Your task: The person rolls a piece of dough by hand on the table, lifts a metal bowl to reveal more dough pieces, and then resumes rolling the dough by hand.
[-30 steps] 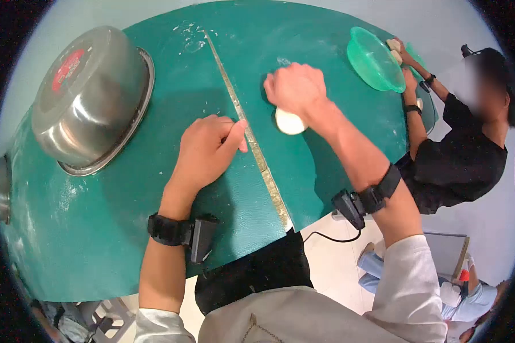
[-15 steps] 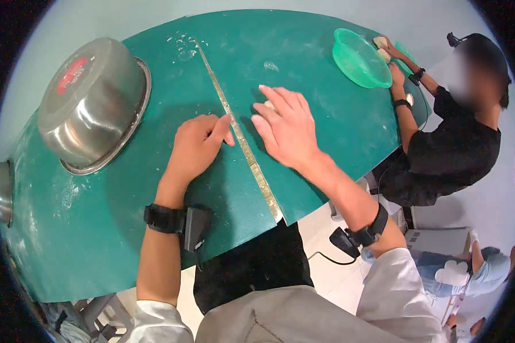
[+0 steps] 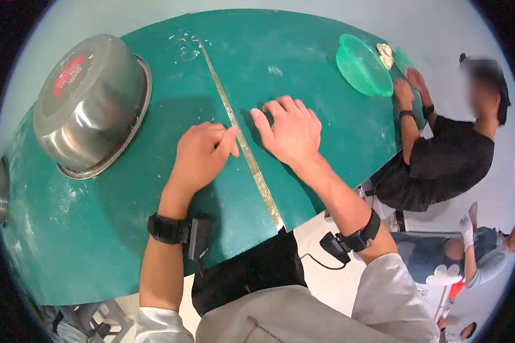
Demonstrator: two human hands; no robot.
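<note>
Left hand [image 3: 201, 157]: curled shut by the seam [image 3: 250, 161]; hold hidden
Right hand [image 3: 293, 132]: fingers bent, thumb apart; whether it held anything couldn't be told
Bowl [image 3: 360, 66]: sat beside dough [image 3: 385, 56]

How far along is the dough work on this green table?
Done: pale dough pieces lie beside the green bowl; whether they're finished isn't clear. In hand: the right hand is palm-down, thumb spread, hiding anything beneath; the left hand is curled. Left: can't tell, with that spot hidden.

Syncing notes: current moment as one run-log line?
left hand: curled, by table seam | right hand: palm down, underside hidden | steel basin: upside down | dough pieces: beside green bowl
</note>
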